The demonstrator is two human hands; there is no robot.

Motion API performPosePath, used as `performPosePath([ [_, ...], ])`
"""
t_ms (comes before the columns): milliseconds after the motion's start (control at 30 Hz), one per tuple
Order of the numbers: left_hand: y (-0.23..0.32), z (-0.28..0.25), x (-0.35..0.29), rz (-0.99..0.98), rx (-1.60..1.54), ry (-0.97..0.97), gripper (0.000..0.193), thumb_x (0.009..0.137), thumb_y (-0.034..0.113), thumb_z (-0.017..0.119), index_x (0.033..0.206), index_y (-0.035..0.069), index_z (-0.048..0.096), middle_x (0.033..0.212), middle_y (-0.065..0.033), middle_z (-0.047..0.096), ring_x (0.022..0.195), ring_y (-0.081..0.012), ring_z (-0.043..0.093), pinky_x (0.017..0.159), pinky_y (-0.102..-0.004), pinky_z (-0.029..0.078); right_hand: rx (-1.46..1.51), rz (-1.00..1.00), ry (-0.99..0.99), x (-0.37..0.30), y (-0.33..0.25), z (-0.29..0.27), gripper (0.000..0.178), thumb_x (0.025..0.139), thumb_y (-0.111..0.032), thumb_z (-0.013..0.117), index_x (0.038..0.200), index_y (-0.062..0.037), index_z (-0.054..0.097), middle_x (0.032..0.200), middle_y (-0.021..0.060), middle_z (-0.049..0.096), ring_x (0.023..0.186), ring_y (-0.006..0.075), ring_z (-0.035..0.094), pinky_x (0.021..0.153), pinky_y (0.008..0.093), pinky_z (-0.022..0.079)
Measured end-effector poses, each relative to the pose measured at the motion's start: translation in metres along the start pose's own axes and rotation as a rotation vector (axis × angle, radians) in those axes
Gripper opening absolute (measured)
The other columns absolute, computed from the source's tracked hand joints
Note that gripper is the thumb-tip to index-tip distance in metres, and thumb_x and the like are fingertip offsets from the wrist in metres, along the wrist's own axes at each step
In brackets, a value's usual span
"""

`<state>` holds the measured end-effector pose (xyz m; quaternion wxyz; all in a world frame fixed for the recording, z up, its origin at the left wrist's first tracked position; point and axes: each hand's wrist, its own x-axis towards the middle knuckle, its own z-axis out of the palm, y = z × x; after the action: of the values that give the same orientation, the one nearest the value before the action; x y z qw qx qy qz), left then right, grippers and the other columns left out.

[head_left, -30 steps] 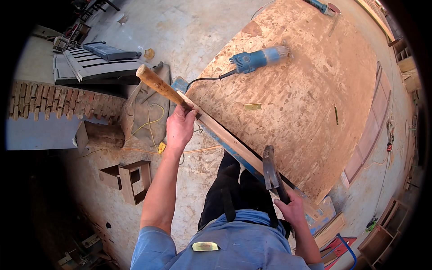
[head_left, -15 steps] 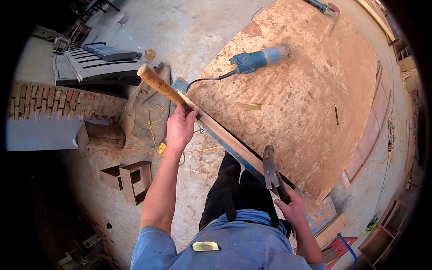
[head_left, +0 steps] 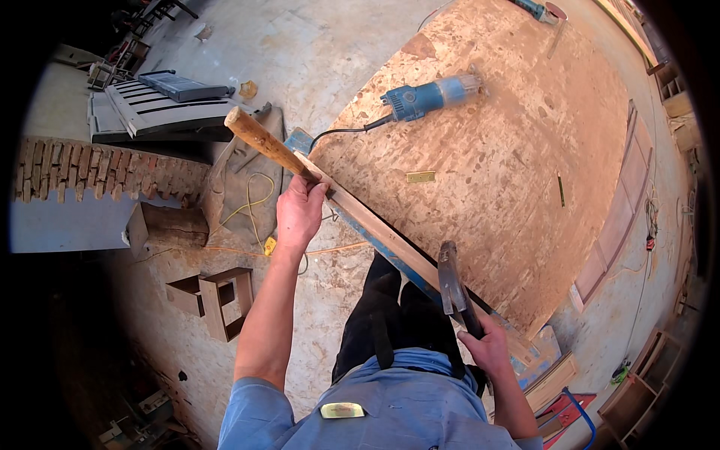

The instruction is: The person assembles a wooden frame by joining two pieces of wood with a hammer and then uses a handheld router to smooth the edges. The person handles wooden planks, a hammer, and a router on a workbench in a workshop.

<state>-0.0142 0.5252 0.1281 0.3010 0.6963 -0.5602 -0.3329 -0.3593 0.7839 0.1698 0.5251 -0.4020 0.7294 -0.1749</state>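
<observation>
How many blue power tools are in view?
2. A blue corded tool lies on the wooden board, and a blue tool with a round disc lies at the board's far end, partly cut off by the picture's edge. Dark areas may hide more.

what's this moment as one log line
left hand: wooden-handled tool at wood strip | right hand: claw hammer | power tool: on board

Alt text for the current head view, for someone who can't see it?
A left hand holds a wooden-handled tool at the left end of a wood strip; the right hand grips a hammer. The strip lies along the near edge of a workbench bearing a blue power tool.
</observation>
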Motion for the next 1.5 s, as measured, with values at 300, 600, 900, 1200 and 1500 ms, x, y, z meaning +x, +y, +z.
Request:
performPosePath([
  [300, 0.002, 0.001, -0.003, 0.037, 0.110, 0.023, 0.016, 0.095, 0.009, 0.066, 0.108, 0.000, 0.063, 0.100, -0.0114, 0.077, 0.095, -0.0183, 0.074, 0.084, -0.0307, 0.056, 0.005, 0.002, -0.001, 0.000, 0.002, 0.000, 0.032, 0.081, -0.015, 0.082, 0.106, 0.0017, 0.069, 0.085, 0.0107, 0.071, 0.076, 0.0167, 0.065, 0.072, 0.0323, 0.053],
  [600, 0.003, 0.005, -0.009, 0.137, 0.153, 0.076, 0.018, 0.094, 0.018, 0.067, 0.107, 0.006, 0.062, 0.096, -0.0145, 0.075, 0.090, -0.0337, 0.073, 0.078, -0.0407, 0.057, -0.020, -0.030, -0.003, 0.001, 0.003, 0.001, 0.035, 0.081, -0.017, 0.082, 0.107, 0.0020, 0.069, 0.085, 0.0099, 0.071, 0.076, 0.0159, 0.065, 0.072, 0.0319, 0.054],
  [900, 0.004, 0.006, -0.009, 0.115, 0.150, 0.067, 0.021, 0.094, 0.018, 0.067, 0.109, 0.004, 0.062, 0.097, -0.0165, 0.075, 0.091, -0.0354, 0.073, 0.079, -0.0412, 0.057, -0.029, -0.029, -0.014, 0.001, 0.004, 0.000, 0.035, 0.081, -0.017, 0.082, 0.107, 0.0021, 0.069, 0.086, 0.0098, 0.071, 0.078, 0.0154, 0.065, 0.074, 0.0314, 0.054],
  [1200, 0.002, 0.009, -0.011, 0.111, 0.155, 0.103, 0.018, 0.095, 0.017, 0.069, 0.105, 0.003, 0.065, 0.096, -0.0152, 0.076, 0.090, -0.0265, 0.075, 0.079, -0.0345, 0.057, -0.016, -0.038, -0.019, 0.002, 0.001, -0.001, 0.033, 0.081, -0.017, 0.082, 0.105, 0.0026, 0.070, 0.086, 0.0107, 0.072, 0.079, 0.0161, 0.066, 0.075, 0.0319, 0.054],
  [1500, -0.002, 0.013, -0.013, 0.170, 0.160, 0.117, 0.020, 0.094, 0.016, 0.066, 0.110, 0.007, 0.060, 0.098, -0.0171, 0.075, 0.091, -0.0370, 0.072, 0.076, -0.0438, 0.058, -0.053, -0.037, -0.035, 0.003, -0.002, -0.003, 0.032, 0.081, -0.019, 0.082, 0.103, 0.0018, 0.070, 0.086, 0.0130, 0.071, 0.079, 0.0207, 0.067, 0.076, 0.0338, 0.054],
])
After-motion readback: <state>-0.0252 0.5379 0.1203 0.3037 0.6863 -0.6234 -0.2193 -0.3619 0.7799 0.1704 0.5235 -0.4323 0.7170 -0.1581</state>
